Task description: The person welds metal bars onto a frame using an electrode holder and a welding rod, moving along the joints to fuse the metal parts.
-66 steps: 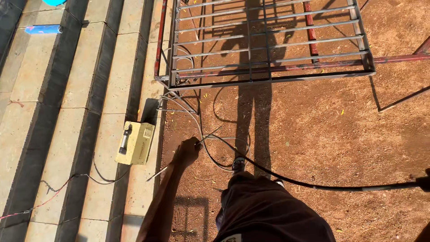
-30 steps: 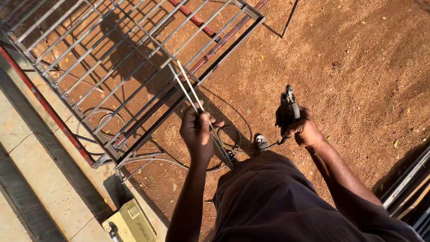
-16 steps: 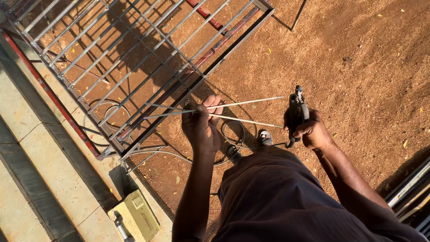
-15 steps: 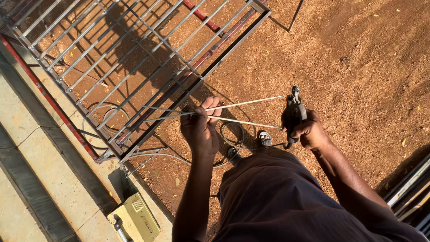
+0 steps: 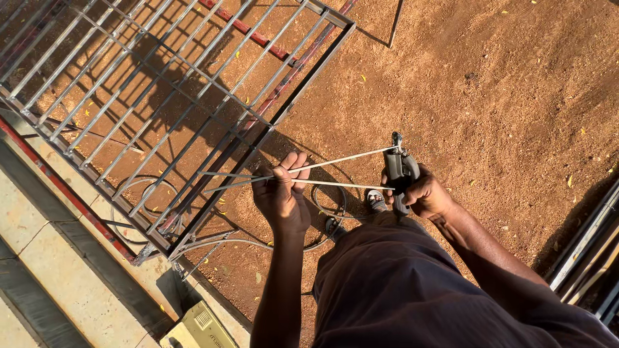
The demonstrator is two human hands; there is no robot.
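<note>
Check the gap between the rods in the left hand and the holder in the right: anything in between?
Nothing visible. The left hand pinches thin rods whose tips already reach the electrode holder in the right hand's grip. Only bare dirt lies below.

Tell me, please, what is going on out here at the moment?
A person stands on red dirt beside a metal grille lying flat on the ground. Their left hand pinches a couple of thin welding rods, pointing them toward the electrode holder gripped in their right hand. One rod tip reaches the holder's head. A dark cable loops on the ground near their feet, and a small yellow-green box sits on the paved edge.
</note>
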